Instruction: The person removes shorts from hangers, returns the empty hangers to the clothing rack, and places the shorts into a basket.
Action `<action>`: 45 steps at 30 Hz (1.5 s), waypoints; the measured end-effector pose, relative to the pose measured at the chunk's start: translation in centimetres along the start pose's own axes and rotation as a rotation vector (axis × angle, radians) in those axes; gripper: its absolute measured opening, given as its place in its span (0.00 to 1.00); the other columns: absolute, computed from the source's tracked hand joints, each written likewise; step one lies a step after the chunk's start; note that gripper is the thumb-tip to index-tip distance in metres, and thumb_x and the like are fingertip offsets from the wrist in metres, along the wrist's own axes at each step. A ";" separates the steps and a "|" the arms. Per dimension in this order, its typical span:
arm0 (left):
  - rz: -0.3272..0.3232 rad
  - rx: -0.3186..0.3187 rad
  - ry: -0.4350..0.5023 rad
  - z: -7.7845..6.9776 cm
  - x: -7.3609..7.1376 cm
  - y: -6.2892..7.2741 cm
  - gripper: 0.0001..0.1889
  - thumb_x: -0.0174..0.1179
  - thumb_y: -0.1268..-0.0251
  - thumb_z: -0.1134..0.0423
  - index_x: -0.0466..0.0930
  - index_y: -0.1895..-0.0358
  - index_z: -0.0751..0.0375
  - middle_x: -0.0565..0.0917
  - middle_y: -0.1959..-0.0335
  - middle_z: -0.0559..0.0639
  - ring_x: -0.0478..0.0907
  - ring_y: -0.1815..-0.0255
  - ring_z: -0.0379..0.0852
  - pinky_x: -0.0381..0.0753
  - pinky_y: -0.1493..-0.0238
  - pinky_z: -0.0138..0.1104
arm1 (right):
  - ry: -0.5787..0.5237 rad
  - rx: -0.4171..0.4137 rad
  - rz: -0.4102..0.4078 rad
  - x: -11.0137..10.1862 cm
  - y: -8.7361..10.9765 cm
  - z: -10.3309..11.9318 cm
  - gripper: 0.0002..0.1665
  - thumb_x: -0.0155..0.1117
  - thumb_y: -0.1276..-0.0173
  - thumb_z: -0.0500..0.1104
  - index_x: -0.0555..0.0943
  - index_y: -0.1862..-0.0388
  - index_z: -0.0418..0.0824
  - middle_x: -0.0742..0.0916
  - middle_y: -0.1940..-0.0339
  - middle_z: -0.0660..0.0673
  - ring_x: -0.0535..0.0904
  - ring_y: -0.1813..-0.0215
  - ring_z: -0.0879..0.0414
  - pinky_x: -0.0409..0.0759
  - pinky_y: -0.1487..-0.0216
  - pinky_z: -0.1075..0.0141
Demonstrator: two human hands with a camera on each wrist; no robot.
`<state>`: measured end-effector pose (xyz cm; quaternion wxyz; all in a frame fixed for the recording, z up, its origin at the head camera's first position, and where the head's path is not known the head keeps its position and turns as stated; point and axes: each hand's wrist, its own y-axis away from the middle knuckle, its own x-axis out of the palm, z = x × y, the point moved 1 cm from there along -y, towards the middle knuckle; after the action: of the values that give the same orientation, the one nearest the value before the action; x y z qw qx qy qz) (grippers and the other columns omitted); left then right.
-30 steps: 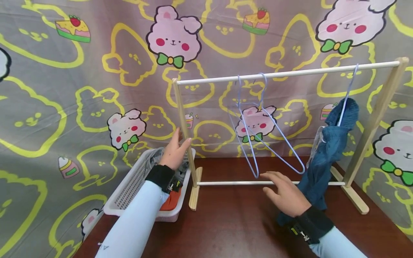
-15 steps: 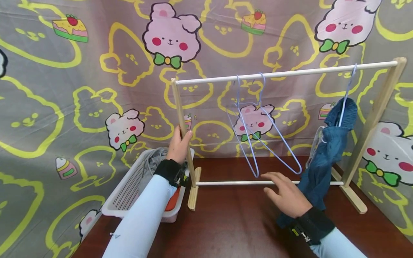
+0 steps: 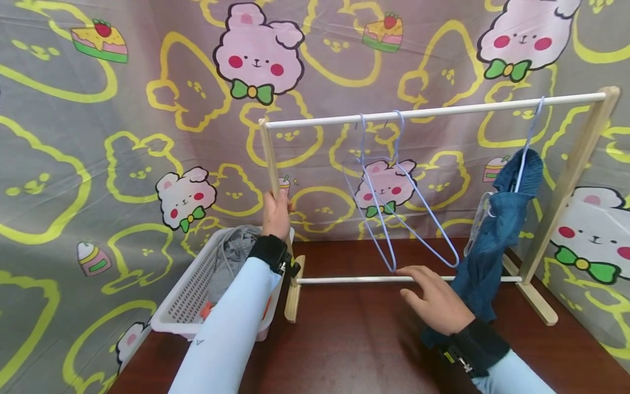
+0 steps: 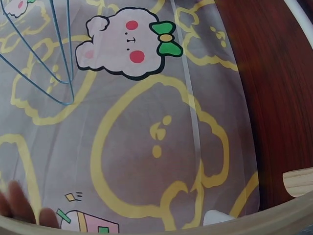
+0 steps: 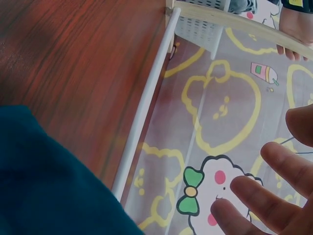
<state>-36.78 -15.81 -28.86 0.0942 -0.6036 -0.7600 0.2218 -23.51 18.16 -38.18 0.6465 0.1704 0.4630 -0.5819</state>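
Note:
My left hand (image 3: 277, 215) grips the left wooden post (image 3: 268, 158) of a small clothes rack, its fingertips (image 4: 19, 203) showing past the post in the left wrist view. My right hand (image 3: 435, 300) is held out over the table with fingers extended and nothing in it, just below two empty blue hangers (image 3: 381, 219) on the white top rail (image 3: 438, 111). To its right, blue denim trousers (image 3: 507, 224) hang from another hanger at the rail's right end. Their cloth (image 5: 54, 181) fills the lower left of the right wrist view.
A white perforated basket (image 3: 184, 298) with grey clothing (image 3: 233, 251) and something orange stands left of the rack, partly behind my left arm. The rack's white lower bar (image 3: 354, 279) runs just above the brown table (image 3: 339, 345). A cartoon-print curtain (image 3: 197, 82) hangs behind.
My left hand has moved from beside the post to gripping it, its fingers now wrapped round the wood. The right hand, hangers and trousers have stayed nearly in place.

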 end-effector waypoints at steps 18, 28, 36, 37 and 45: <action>-0.045 0.047 -0.010 1.0 0.6 -0.7 0.26 0.32 0.17 0.42 0.67 0.47 0.63 0.68 0.69 0.53 0.64 0.71 0.46 0.65 0.66 0.37 | -0.006 -0.049 -0.016 -2.9 1.4 0.4 0.26 0.59 0.22 0.53 0.75 0.32 0.42 0.77 0.35 0.39 0.74 0.37 0.41 0.73 0.41 0.37; -0.039 0.050 -0.026 1.5 0.4 -0.1 0.22 0.33 0.16 0.46 0.66 0.52 0.63 0.67 0.72 0.50 0.65 0.74 0.44 0.66 0.69 0.34 | 0.022 -0.057 -0.053 -5.3 2.7 2.3 0.22 0.61 0.23 0.50 0.76 0.34 0.46 0.80 0.38 0.44 0.77 0.43 0.45 0.78 0.47 0.42; -0.025 0.080 -0.002 1.6 0.3 -0.4 0.23 0.33 0.16 0.45 0.66 0.49 0.65 0.67 0.72 0.49 0.65 0.74 0.44 0.66 0.69 0.34 | 0.098 -0.142 -0.124 -7.8 3.6 4.0 0.19 0.64 0.24 0.45 0.79 0.37 0.46 0.82 0.44 0.48 0.76 0.51 0.54 0.78 0.59 0.57; -0.023 0.081 -0.007 1.6 0.3 -0.5 0.23 0.33 0.17 0.45 0.66 0.50 0.63 0.67 0.72 0.48 0.65 0.74 0.44 0.66 0.69 0.34 | 0.104 -0.144 -0.124 -8.0 3.8 4.1 0.18 0.65 0.25 0.45 0.80 0.38 0.47 0.82 0.45 0.49 0.75 0.52 0.55 0.78 0.60 0.58; -0.018 0.077 -0.041 1.6 0.0 -0.4 0.21 0.33 0.17 0.45 0.65 0.53 0.61 0.67 0.71 0.49 0.65 0.73 0.46 0.66 0.67 0.36 | 0.143 -0.118 0.024 -9.1 5.0 4.5 0.12 0.66 0.26 0.50 0.83 0.46 0.59 0.83 0.50 0.61 0.78 0.51 0.61 0.83 0.56 0.61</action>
<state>-37.77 -16.19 -30.09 0.1039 -0.5881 -0.7579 0.2625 -16.16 21.49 -30.20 0.6274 0.1785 0.5395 -0.5323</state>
